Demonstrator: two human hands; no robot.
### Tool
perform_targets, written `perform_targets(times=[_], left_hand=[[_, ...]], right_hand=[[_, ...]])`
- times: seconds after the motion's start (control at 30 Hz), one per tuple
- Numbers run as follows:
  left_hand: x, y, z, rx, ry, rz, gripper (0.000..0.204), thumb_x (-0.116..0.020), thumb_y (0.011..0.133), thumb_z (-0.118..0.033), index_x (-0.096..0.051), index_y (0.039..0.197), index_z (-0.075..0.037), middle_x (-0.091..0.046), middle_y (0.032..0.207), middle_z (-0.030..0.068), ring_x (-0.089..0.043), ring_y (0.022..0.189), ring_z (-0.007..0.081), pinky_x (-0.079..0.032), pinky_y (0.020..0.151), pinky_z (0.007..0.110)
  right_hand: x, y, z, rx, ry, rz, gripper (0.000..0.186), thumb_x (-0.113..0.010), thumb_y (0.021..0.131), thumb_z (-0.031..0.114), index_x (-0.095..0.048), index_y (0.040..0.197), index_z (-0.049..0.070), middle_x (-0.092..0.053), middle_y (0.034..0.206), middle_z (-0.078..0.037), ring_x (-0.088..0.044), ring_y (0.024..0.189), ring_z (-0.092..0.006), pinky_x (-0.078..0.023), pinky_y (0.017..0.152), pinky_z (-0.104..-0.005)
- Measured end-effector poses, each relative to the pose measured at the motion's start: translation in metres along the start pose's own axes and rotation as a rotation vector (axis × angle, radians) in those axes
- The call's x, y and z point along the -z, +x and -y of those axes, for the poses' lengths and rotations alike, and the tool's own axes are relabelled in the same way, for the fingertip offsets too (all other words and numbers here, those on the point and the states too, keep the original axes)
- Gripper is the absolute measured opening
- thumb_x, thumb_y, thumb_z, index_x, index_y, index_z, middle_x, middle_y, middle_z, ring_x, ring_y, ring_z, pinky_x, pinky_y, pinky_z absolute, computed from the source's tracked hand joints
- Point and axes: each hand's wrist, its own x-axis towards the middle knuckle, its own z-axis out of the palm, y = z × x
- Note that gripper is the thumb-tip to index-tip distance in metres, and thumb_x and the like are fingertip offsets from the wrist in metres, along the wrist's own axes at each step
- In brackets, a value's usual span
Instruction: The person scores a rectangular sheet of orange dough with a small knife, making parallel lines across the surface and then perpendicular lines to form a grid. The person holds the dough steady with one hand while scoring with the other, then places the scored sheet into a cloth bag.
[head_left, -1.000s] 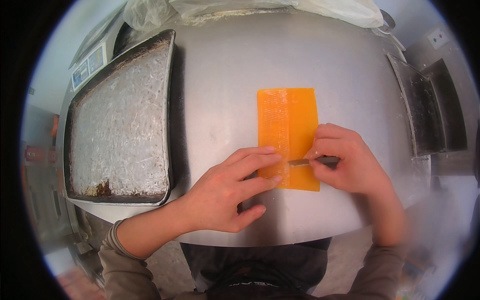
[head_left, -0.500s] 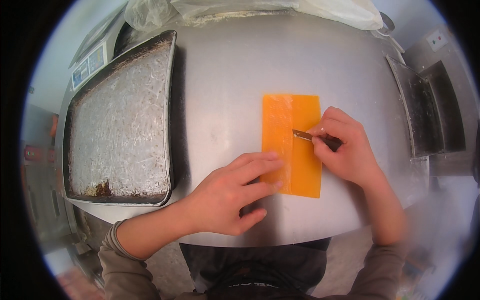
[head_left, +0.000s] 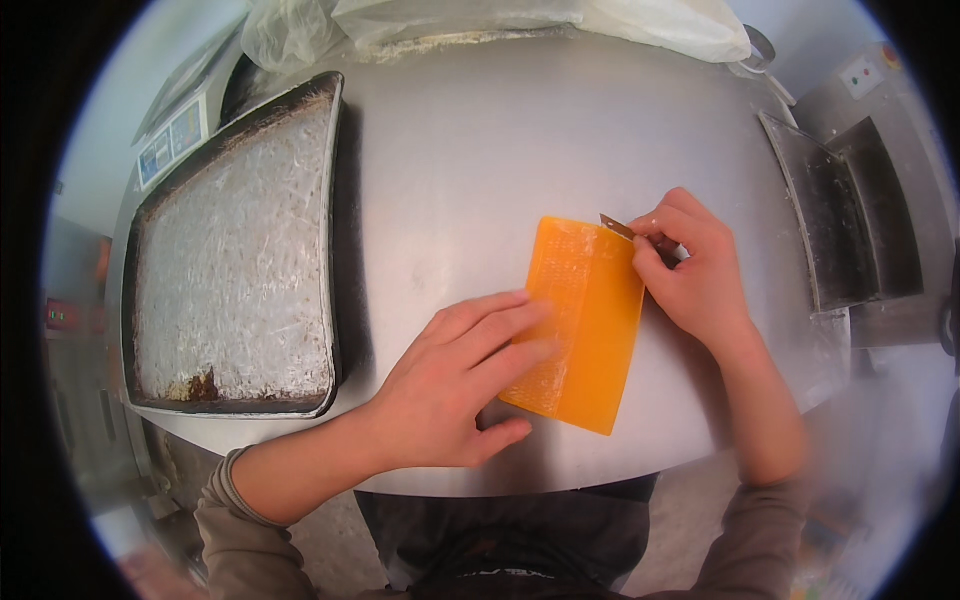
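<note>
A flat orange rectangular slab lies tilted on the metal table, its left strip marked with a pale, textured band. My left hand rests on its left edge, fingers stretched and apart, thumb off to the near side. In my right hand a small dark blade with a pale edge, like a craft knife, is pinched between thumb and fingers. Its tip points left at the slab's far right corner. Whether the blade touches the slab there, I cannot tell.
A worn metal baking tray with dark rims stands on the left of the steel table. Behind it is a scale-like device with a blue panel. Clear plastic bags lie along the back, and dark metal plates stand at the right.
The orange slab has turned clockwise, its near end swinging left and toward me. My right hand has moved the knife from the slab's middle to its far edge.
</note>
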Motion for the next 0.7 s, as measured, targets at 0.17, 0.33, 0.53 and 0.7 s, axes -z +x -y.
perform_targets(times=[0.17,0.33,0.53,0.7], left_hand=[[0.0007,0.0037,-0.0022,0.081,0.105,0.036,0.098,-0.100,0.073,-0.029,-0.063,0.160,-0.008,-0.054,0.174,0.0179,-0.050,0.161,0.0427,-0.042,0.131,0.057],[0.0008,0.0037,-0.0013,0.090,0.129,0.077,0.095,-0.097,0.081,-0.034,-0.059,0.164,-0.008,-0.050,0.177,0.0158,-0.047,0.164,0.0386,-0.040,0.134,0.059],[0.0012,0.0027,-0.0004,0.091,0.158,0.090,0.093,-0.095,0.084,-0.037,-0.058,0.164,-0.009,-0.048,0.178,0.0146,-0.047,0.164,0.0370,-0.039,0.134,0.059],[0.0012,0.0027,0.0007,0.099,0.163,0.081,0.092,-0.095,0.084,-0.038,-0.059,0.164,-0.009,-0.049,0.178,0.0141,-0.049,0.163,0.0367,-0.039,0.134,0.058]], right_hand=[[-0.0023,0.0012,-0.0028,0.016,-0.032,0.000,0.007,-0.073,0.094,-0.006,-0.076,0.099,-0.002,-0.065,0.095,-0.009,-0.069,0.080,-0.0223,-0.059,0.072,-0.0326],[-0.0032,0.0013,-0.0038,0.062,-0.076,-0.019,0.007,-0.075,0.093,-0.005,-0.076,0.098,-0.001,-0.065,0.095,-0.009,-0.069,0.082,-0.0242,-0.060,0.073,-0.0342],[-0.0039,0.0011,-0.0040,0.097,-0.106,-0.028,0.006,-0.076,0.093,-0.004,-0.077,0.097,0.000,-0.066,0.094,-0.008,-0.070,0.086,-0.0245,-0.060,0.073,-0.0348],[-0.0032,0.0011,-0.0048,0.134,-0.132,-0.032,0.006,-0.077,0.092,-0.003,-0.077,0.096,0.001,-0.067,0.094,-0.007,-0.069,0.090,-0.0250,-0.061,0.074,-0.0356]])
